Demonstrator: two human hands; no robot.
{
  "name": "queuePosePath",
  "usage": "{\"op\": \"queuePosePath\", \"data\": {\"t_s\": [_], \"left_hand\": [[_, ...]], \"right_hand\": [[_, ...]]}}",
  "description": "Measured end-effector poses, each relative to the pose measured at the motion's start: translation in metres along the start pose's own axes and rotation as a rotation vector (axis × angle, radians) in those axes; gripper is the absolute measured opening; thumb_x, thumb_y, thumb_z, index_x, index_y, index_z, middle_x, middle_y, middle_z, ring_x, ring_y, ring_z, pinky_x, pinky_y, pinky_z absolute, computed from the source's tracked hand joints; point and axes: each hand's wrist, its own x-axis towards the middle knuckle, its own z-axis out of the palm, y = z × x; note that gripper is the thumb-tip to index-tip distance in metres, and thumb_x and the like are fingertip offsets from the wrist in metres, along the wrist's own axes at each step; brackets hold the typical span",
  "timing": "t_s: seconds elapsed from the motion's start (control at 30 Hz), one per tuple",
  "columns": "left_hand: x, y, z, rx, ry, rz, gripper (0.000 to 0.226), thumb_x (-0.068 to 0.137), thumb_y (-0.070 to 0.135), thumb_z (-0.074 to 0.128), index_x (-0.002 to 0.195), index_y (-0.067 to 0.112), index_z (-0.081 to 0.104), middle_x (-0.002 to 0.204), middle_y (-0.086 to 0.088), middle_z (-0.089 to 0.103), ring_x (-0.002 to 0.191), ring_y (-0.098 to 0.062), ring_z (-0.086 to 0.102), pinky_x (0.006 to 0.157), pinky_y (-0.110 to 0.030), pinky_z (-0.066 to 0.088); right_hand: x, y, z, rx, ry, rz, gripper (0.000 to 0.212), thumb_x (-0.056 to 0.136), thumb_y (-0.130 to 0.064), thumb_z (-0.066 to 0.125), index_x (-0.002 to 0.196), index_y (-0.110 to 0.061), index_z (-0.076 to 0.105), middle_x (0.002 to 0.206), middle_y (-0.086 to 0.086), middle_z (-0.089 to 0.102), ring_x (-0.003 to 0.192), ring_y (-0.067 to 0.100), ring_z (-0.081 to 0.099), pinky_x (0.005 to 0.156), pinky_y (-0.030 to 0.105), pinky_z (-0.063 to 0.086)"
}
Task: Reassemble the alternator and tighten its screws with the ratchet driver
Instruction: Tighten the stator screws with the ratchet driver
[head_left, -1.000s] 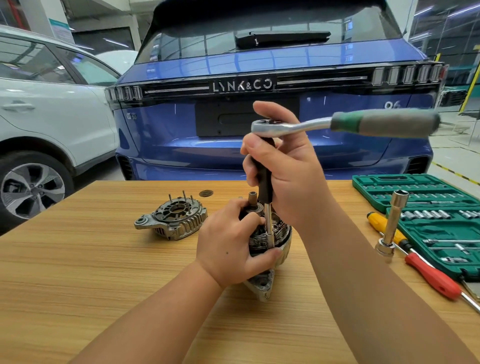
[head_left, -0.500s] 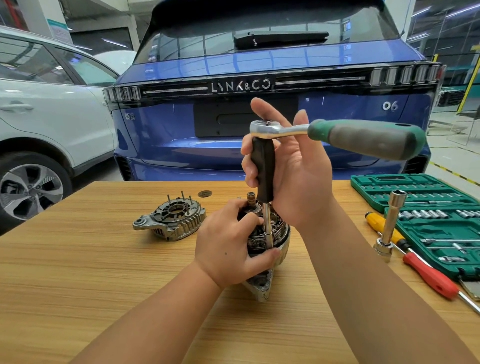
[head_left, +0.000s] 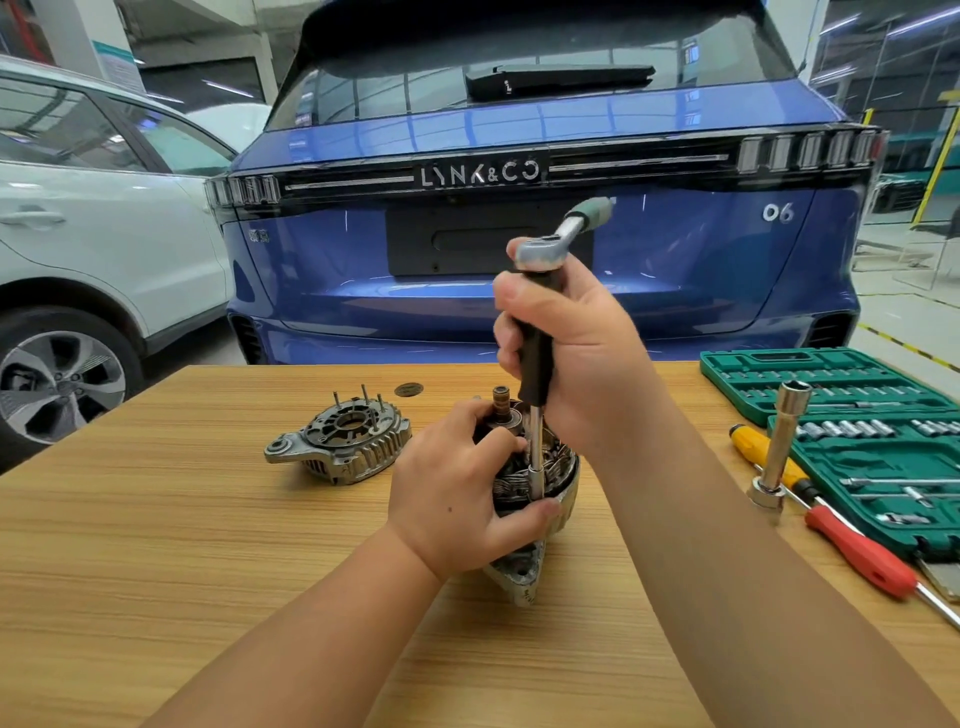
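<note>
The alternator body (head_left: 563, 480) stands on the wooden table (head_left: 156, 545), windings and rotor shaft facing up. My left hand (head_left: 457, 493) grips its near side, thumb at the rim. My right hand (head_left: 576, 353) holds the black grip of an upright extension bar (head_left: 535, 452), whose socket end sits on the housing's edge. The ratchet driver (head_left: 550, 244) sits on top of the bar, its green handle pointing away to the back right and blurred. The alternator's rear cover (head_left: 340, 441) lies apart to the left.
A green socket set case (head_left: 841, 415) lies open at the right. Beside it a tall socket bar (head_left: 779, 447) stands upright, with a yellow screwdriver (head_left: 763, 452) and a red screwdriver (head_left: 857, 556) lying on the table. A blue car (head_left: 519, 208) and a white car (head_left: 104, 208) are parked behind.
The ratchet handle has swung from pointing right to pointing away at the back right. My right hand's fingers have closed round the black grip. My left hand and the alternator have stayed put.
</note>
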Motion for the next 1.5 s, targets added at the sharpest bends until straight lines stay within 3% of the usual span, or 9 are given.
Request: {"op": "queuePosePath", "data": {"t_s": [0.2,0.33,0.6,0.83,0.97,1.27,1.37,1.43,1.5], "left_hand": [[0.000,0.001,-0.002,0.001,-0.020,-0.007,0.060,0.077,0.071,0.058,0.100,0.018,0.074,0.115,-0.008,0.063,0.081,-0.025,0.063,0.065,-0.030,0.046],[0.000,0.002,-0.001,0.001,-0.012,-0.005,0.058,0.076,0.070,0.059,0.097,0.018,0.073,0.114,-0.008,0.063,0.079,-0.025,0.062,0.064,-0.030,0.046],[0.000,0.002,-0.001,-0.002,-0.014,-0.016,0.060,0.075,0.071,0.059,0.098,0.018,0.074,0.114,-0.007,0.063,0.079,-0.025,0.062,0.064,-0.029,0.045],[0.000,0.001,0.000,0.009,0.005,0.003,0.060,0.075,0.071,0.059,0.100,0.019,0.075,0.115,-0.010,0.064,0.082,-0.026,0.065,0.065,-0.032,0.052],[0.000,0.001,-0.001,0.000,0.020,0.004,0.060,0.075,0.070,0.058,0.098,0.018,0.075,0.113,-0.009,0.064,0.079,-0.026,0.065,0.063,-0.031,0.050],[0.000,0.002,-0.001,0.002,0.008,0.002,0.058,0.075,0.069,0.058,0.095,0.017,0.074,0.114,-0.009,0.064,0.079,-0.026,0.063,0.064,-0.029,0.045],[0.000,0.003,-0.001,-0.008,0.008,-0.005,0.058,0.075,0.070,0.059,0.095,0.018,0.073,0.114,-0.008,0.063,0.077,-0.026,0.062,0.063,-0.031,0.047],[0.000,0.002,0.000,-0.013,0.005,-0.009,0.058,0.075,0.070,0.059,0.095,0.018,0.073,0.115,-0.008,0.063,0.078,-0.027,0.062,0.063,-0.033,0.049],[0.000,0.002,0.000,-0.013,0.010,-0.007,0.058,0.075,0.070,0.060,0.095,0.017,0.073,0.115,-0.009,0.063,0.078,-0.027,0.062,0.063,-0.033,0.049]], "right_hand": [[-0.004,0.009,0.010,-0.199,-0.032,-0.287,0.035,0.093,-0.002,0.060,0.118,-0.027,0.055,0.080,0.002,0.055,0.061,0.018,0.048,0.059,0.031,0.044],[-0.002,0.007,0.005,-0.117,-0.088,-0.235,0.038,0.094,-0.005,0.051,0.125,-0.027,0.059,0.079,0.003,0.053,0.060,0.021,0.044,0.055,0.032,0.039],[-0.002,0.002,0.002,0.151,-0.217,-0.061,0.063,0.097,-0.056,0.024,0.134,-0.016,0.054,0.087,0.012,0.057,0.063,0.023,0.047,0.057,0.033,0.037],[0.001,-0.006,0.002,-0.180,0.292,-0.116,0.023,0.094,-0.028,0.070,0.089,-0.009,0.060,0.063,-0.001,0.043,0.049,0.014,0.033,0.046,0.028,0.029],[0.001,-0.010,-0.004,0.010,0.111,0.029,0.004,0.097,-0.018,0.063,0.099,-0.015,0.062,0.071,-0.001,0.051,0.052,0.012,0.043,0.052,0.026,0.035],[-0.009,-0.006,0.014,-0.232,-0.038,-0.250,0.039,0.091,-0.001,0.060,0.120,-0.025,0.053,0.076,0.011,0.049,0.059,0.027,0.040,0.054,0.039,0.035],[-0.005,-0.016,0.014,-0.005,-0.121,-0.083,0.047,0.075,-0.015,0.059,0.122,-0.018,0.049,0.075,0.013,0.048,0.060,0.024,0.038,0.055,0.038,0.026],[-0.002,-0.019,0.010,0.079,-0.128,-0.023,0.069,0.060,-0.036,0.080,0.121,-0.017,0.053,0.074,0.013,0.050,0.057,0.023,0.038,0.054,0.036,0.026],[-0.002,-0.018,0.007,0.088,-0.122,-0.024,0.056,0.073,-0.041,0.067,0.122,-0.018,0.053,0.075,0.013,0.050,0.057,0.023,0.038,0.055,0.036,0.026]]}}
